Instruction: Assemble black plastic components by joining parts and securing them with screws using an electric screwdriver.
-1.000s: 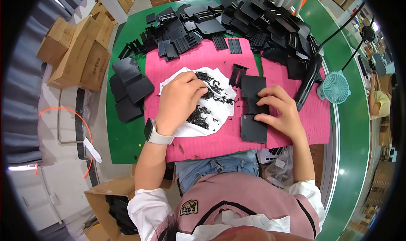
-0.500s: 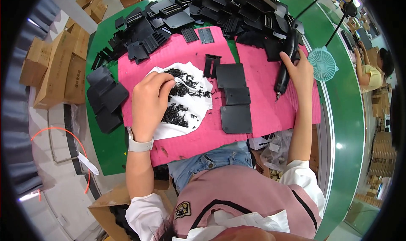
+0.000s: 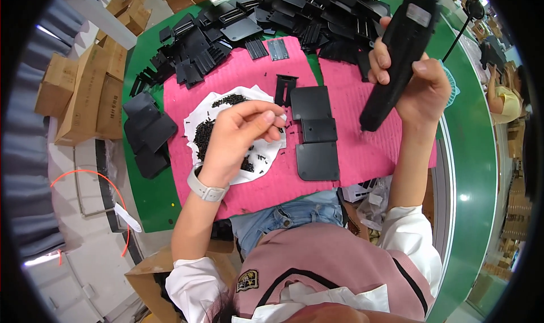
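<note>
My right hand [image 3: 424, 87] grips a black electric screwdriver [image 3: 403, 56], raised above the right part of the pink sheet, its tip slanting down to the left. Over the right edge of a white cloth [image 3: 266, 153], my left hand [image 3: 241, 130] is closed in a pinch; whatever its fingertips hold is too small to make out. Small black screws [image 3: 204, 137] lie heaped on that cloth, partly covered by the hand. Just right of the left fingertips, a column of black plastic plates [image 3: 317, 161] rests on the sheet, with a slotted black piece [image 3: 285, 89] beside its far end.
The pink sheet [image 3: 255, 195] covers part of a green table [image 3: 150, 207]. Many black plastic parts [image 3: 198, 45] are piled along the far side, and a few plates [image 3: 148, 131] lie at the left. A light-blue fan [image 3: 451, 85] is partly hidden behind my right hand. Cardboard boxes [image 3: 85, 96] stand left.
My right hand has gripped the screwdriver and lifted it up toward the camera. My left hand has moved right from the screw heap toward the plates, still pinched.
</note>
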`<state>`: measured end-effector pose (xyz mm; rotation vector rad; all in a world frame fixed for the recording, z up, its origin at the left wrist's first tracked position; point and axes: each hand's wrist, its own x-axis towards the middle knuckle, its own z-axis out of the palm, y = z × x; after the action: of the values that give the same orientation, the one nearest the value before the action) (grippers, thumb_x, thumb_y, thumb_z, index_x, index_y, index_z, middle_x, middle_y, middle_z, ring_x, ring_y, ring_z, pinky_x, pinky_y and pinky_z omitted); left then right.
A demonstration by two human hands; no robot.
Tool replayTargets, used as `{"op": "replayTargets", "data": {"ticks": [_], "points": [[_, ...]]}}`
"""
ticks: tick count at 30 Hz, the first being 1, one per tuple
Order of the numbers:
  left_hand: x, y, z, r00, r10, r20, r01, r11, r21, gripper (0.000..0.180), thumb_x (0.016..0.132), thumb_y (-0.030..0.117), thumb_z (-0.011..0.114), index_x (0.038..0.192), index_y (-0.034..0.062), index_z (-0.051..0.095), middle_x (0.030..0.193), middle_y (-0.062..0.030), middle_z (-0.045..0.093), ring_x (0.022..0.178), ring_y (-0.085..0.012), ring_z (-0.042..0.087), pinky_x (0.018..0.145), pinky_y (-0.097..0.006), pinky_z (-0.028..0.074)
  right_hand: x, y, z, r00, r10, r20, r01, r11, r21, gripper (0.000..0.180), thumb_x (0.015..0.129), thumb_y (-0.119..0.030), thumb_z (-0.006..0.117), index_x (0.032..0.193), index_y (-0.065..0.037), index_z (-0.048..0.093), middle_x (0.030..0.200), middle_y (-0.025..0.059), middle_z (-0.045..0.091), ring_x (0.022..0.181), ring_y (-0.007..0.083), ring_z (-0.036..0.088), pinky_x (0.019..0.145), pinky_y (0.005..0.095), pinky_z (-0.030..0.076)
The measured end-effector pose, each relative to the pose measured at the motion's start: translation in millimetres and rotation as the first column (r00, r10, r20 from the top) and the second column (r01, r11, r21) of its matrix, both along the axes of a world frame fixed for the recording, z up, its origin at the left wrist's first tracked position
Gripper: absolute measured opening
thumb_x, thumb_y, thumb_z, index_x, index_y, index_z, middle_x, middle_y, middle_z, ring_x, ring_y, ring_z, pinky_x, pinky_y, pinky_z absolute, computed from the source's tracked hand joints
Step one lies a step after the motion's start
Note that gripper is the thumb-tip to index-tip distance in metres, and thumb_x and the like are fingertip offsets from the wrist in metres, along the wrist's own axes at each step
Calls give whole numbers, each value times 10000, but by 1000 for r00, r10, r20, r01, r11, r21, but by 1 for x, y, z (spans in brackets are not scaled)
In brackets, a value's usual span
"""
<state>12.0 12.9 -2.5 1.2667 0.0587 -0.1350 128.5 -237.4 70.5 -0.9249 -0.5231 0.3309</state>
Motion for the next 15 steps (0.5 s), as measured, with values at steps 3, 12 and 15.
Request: {"op": "replayTargets", "data": {"ticks": [3,12,15], "points": [[-1,-11,3,999,-50,-1,50,992,-114,193,889,67,580,1040,-48,613,897,-115,659,751,-124,618,707,-247,507,-14,18,15,977,85,194,-73,995,-67,711,776,-319,548,1343,48,328,823,76,489,625,161,486,678,310,425],[-9,-18,4,986,-73,151,73,997,0,173,829,-51,615,1000,-65,599,914,-137,660,805,-173,661,743,-273,540,-18,42,5,882,236,407,-387,856,343,517,846,-442,612,1178,-89,433,657,-15,476,508,110,480,629,303,425],[-11,-18,6,983,-73,167,64,996,55,167,820,-61,620,986,-64,605,920,-136,663,842,-176,663,763,-272,538,-23,44,2,899,225,376,-347,890,296,458,844,-448,608,1113,-116,443,652,-16,482,497,107,485,615,298,432]]}}
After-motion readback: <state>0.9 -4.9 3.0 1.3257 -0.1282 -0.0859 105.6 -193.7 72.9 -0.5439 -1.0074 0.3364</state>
